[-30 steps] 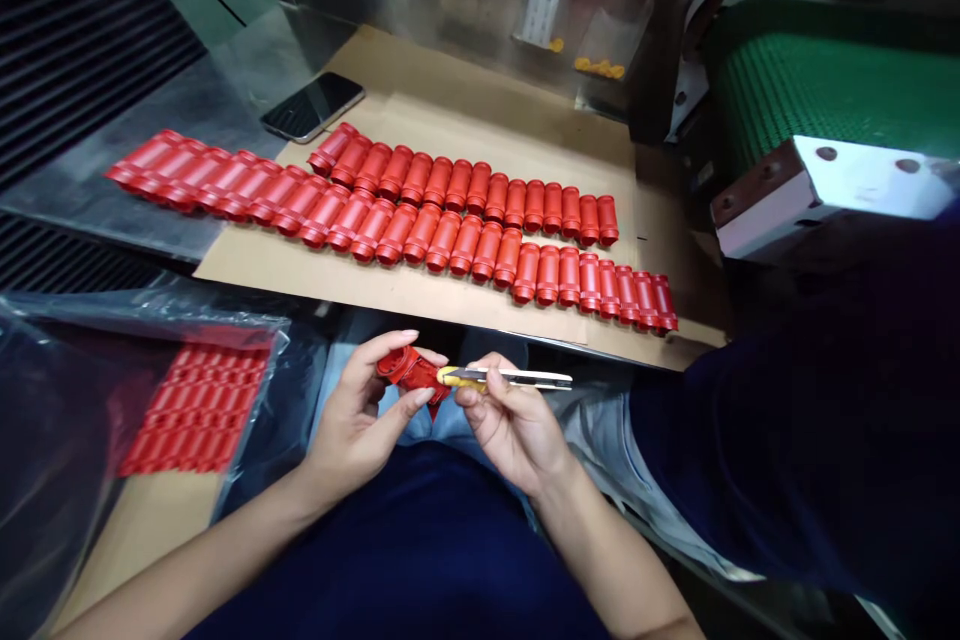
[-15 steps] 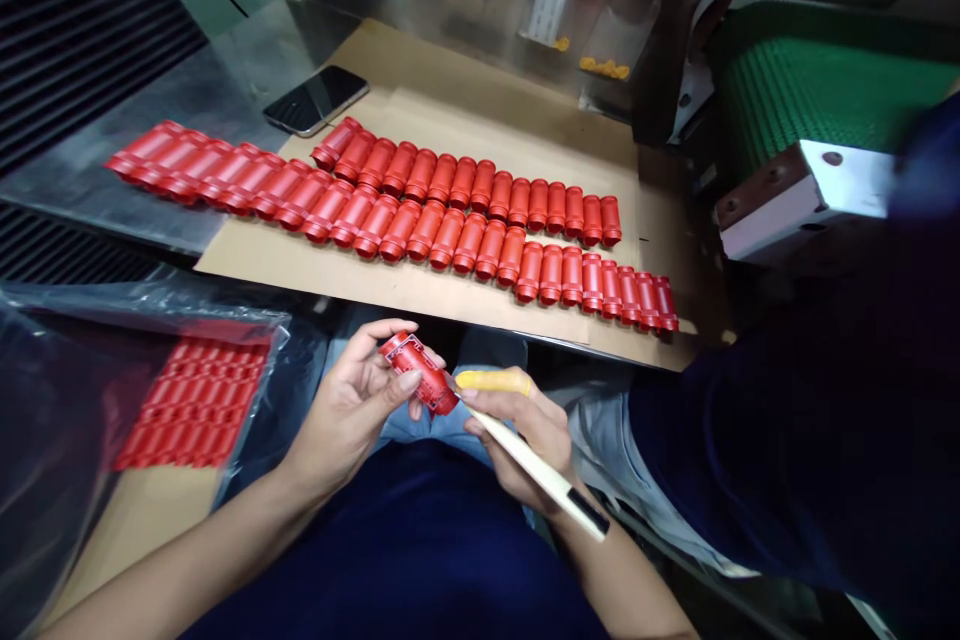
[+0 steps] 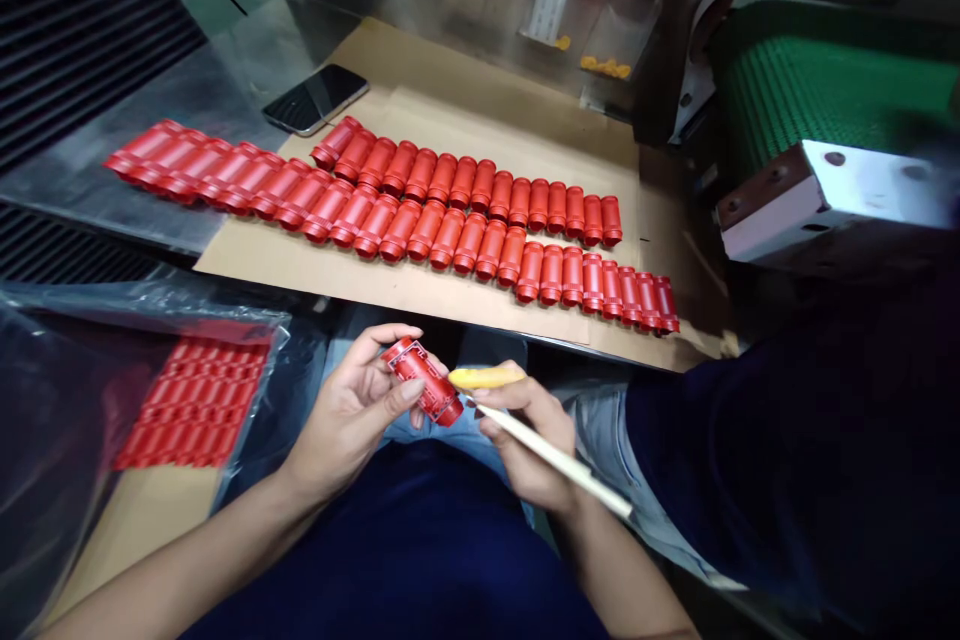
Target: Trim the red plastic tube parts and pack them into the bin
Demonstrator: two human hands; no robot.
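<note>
Looking at a red plastic tube (image 3: 426, 384) with pale line markings, clamped between thumb and fingers of the left hand (image 3: 351, 417), tilted, with its lower end towards the right hand (image 3: 534, 432). Holding that over the lap, just in front of the table edge, not resting on anything. Pinching a slim white-handled tool (image 3: 559, 450) in the right hand, pen-style, with a yellow finger cot (image 3: 487, 378) on one finger. Seeing a decent change from a second ago: with the tube rolled to show the marked side more plainly, and the tool swung from nearly flat to slanting down over the right forearm. Reading that as attention on the tube's lower end, at a new angle, though only a judgement. Can't tell about contact between tool tip and tube, too small and blurry right there. Also spotting a back row (image 3: 465, 182) and a longer front row (image 3: 427, 232) of similar red tubes, mostly on a cardboard sheet (image 3: 337, 275), with a phone (image 3: 319, 100) near the left end of the back row. Plus more red tubes (image 3: 191, 402) under clear plastic, lower left.
</note>
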